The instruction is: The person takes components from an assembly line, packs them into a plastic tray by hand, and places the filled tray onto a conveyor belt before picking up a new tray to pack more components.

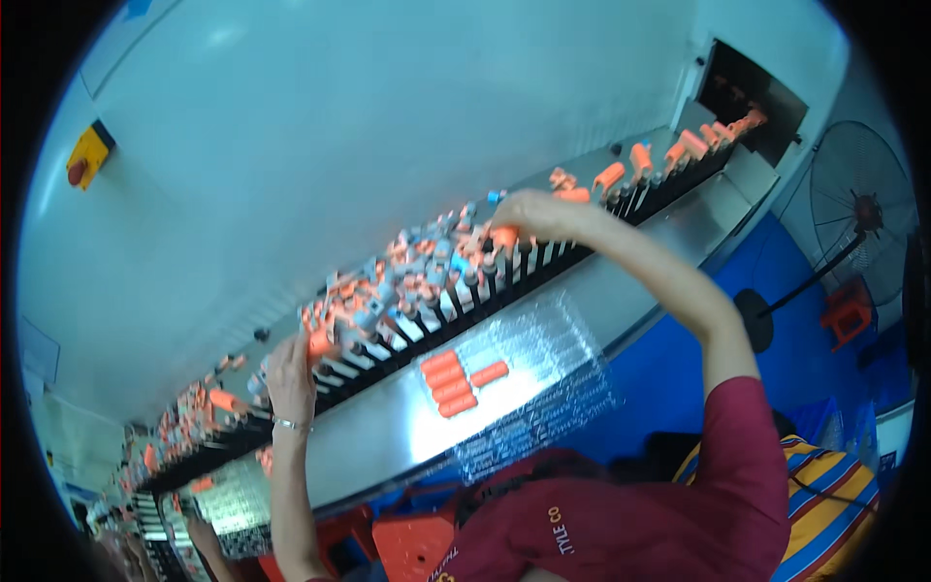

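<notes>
My right hand (535,211) reaches far over the row of black pegs, its fingers curled down around an orange cylindrical piece (503,236) at a peg top. Further left, my left hand (290,376), with a band at the wrist, has its fingertips at another orange piece (321,341) and appears to grip it; the fingers partly hide the contact. Between the hands lies a heap of small orange, grey and blue parts (393,281) behind the pegs (451,303). Several orange pieces (447,384) lie side by side on bubble wrap (543,359) in front.
The peg line runs from the lower left to a dark opening (752,102) in the pale machine wall. More orange pieces (609,177) sit on the right-hand pegs. A metal ledge (364,441) borders the line. A floor fan (863,209) stands right; another person's hand (201,535) shows lower left.
</notes>
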`<action>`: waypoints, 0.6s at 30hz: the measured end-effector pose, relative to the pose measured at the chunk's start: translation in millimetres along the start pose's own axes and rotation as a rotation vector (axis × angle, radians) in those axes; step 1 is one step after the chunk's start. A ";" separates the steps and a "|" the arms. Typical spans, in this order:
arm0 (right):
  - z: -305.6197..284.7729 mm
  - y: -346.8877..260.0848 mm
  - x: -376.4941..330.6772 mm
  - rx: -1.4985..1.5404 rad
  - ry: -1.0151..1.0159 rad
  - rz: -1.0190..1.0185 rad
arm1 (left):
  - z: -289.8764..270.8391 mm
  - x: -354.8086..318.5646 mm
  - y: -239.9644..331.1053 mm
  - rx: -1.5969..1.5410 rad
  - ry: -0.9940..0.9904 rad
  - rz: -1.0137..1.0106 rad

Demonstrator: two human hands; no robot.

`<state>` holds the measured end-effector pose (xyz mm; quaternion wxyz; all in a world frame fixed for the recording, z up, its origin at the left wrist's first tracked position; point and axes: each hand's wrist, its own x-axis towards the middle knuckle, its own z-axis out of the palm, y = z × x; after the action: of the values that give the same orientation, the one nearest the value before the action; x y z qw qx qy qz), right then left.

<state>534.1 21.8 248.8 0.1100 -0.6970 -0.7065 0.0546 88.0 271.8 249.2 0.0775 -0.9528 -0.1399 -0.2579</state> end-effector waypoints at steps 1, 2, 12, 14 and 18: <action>-11.8 -29.2 19.6 0.051 -0.118 0.122 | -0.1 -19.7 -5.4 0.048 0.058 -0.053; -26.1 -60.4 28.2 0.051 -0.132 0.099 | -2.7 -36.7 -6.3 0.056 0.117 -0.128; 73.9 -128.9 36.2 -0.210 0.698 -0.092 | 96.4 -166.0 176.5 -0.424 -0.101 -0.184; 87.0 -152.9 23.6 -0.145 0.864 -0.044 | 117.0 -165.5 191.0 -0.443 -0.112 -0.210; 146.3 -192.8 -28.4 0.156 0.546 0.118 | 141.3 -151.6 195.0 -0.486 -0.168 -0.253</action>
<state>312.8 0.3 149.1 0.3461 -0.7154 -0.6024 -0.0745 88.7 83.5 35.9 -0.1978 -0.9364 -0.1979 -0.2118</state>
